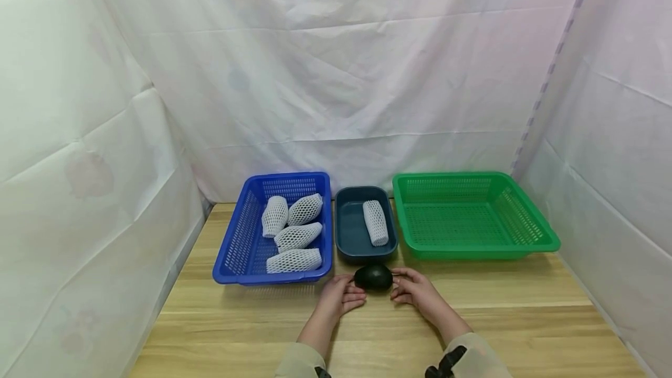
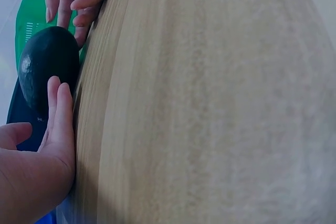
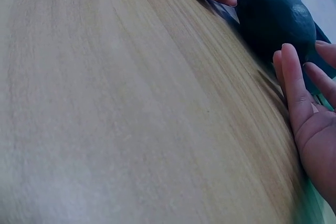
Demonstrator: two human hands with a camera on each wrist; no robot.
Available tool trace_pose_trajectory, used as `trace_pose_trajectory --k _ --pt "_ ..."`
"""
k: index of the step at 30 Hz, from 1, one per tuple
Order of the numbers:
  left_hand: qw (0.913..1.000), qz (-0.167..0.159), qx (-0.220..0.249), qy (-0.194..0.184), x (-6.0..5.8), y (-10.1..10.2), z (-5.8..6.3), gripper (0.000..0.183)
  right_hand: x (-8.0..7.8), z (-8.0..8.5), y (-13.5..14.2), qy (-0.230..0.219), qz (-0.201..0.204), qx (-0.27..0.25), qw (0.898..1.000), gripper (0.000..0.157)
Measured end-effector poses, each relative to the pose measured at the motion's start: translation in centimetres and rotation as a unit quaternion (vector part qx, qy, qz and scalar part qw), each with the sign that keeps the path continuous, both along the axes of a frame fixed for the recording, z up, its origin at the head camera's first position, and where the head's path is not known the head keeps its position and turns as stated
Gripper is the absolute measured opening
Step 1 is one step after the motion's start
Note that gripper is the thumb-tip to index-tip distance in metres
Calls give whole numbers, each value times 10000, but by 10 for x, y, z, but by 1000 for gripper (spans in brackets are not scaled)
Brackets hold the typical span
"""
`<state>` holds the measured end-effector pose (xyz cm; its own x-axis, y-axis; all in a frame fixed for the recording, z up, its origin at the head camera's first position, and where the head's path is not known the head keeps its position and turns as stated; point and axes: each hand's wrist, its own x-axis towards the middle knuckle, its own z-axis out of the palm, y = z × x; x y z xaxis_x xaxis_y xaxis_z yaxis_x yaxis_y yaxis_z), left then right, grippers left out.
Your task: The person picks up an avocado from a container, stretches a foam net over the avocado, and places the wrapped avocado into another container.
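Note:
A dark, glossy avocado (image 1: 373, 277) lies on its side on the wooden table, just in front of the small dark teal tray (image 1: 349, 232). At its left end is my left hand (image 1: 341, 296), fingers mostly straight and close to the skin. My right hand (image 1: 415, 290) is at the opposite end, its fingers loosely extended. In the left wrist view, two left fingertips overlap the lower end of the avocado (image 2: 50, 69). The right wrist view has right fingertips beside the avocado (image 3: 275, 22); whether they touch it I cannot tell. Neither hand wraps round it.
Several white foam-net sleeved pieces (image 1: 294, 261) lie in the blue basket (image 1: 236, 278) on the left. One more white foam net (image 1: 375, 223) is inside the teal tray. A green basket (image 1: 483, 248) stands at right. White cloth (image 1: 336, 74) hangs behind and at both sides.

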<state>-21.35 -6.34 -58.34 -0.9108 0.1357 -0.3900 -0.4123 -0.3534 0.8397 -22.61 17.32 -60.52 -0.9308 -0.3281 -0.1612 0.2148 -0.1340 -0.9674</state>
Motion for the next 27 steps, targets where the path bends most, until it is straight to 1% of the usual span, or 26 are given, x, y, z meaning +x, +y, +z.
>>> trace_pose_trajectory --k 5,8,10,12,13,15,16,17,18,19,21,23,24,25,27 --pt "9999 78 -72 -17 0 2 0 39 -1 3 0 -83 -117 27 9999 48" --pt "9991 113 -390 -75 2 1 2 32 0 7 -1 -74 -201 208 9996 48" --pt "9970 135 -766 -36 4 -1 4 27 1 11 -1 54 -284 523 9982 46" --pt "9913 124 -1303 103 5 -2 8 22 1 18 -1 361 -377 1019 9934 42" --pt "9869 98 -1595 243 6 -2 11 21 2 21 -1 528 -449 1294 9892 38" --pt "9714 -74 -2296 600 7 -1 18 19 2 30 -3 895 -536 1844 9773 32" --pt "9594 -212 -2687 827 8 -1 22 18 3 36 -4 1113 -542 2150 9687 29" --pt "9450 -371 -3069 1070 9 0 26 17 3 41 -6 1350 -520 2495 9575 27" --pt "9285 -542 -3424 1333 10 0 30 17 3 46 -7 1581 -491 2887 9430 25" --pt "9099 -722 -3753 1613 11 0 34 16 4 51 -9 1821 -431 3252 9270 24" --pt "8729 -1054 -4270 2111 10 2 42 14 4 60 -13 2243 -332 3969 8894 22" --pt "8336 -1295 -4707 2585 8 5 50 12 5 68 -16 2491 -230 4504 8570 20" --pt "8130 -1381 -4902 2824 5 7 54 11 6 71 -17 2550 -188 4695 8451 20" --pt "7908 -1452 -5095 3065 3 9 58 11 6 74 -18 2559 -134 4807 8386 20" --pt "7393 -1531 -5537 3513 -4 14 65 11 7 79 -20 2503 -45 5000 8291 21"
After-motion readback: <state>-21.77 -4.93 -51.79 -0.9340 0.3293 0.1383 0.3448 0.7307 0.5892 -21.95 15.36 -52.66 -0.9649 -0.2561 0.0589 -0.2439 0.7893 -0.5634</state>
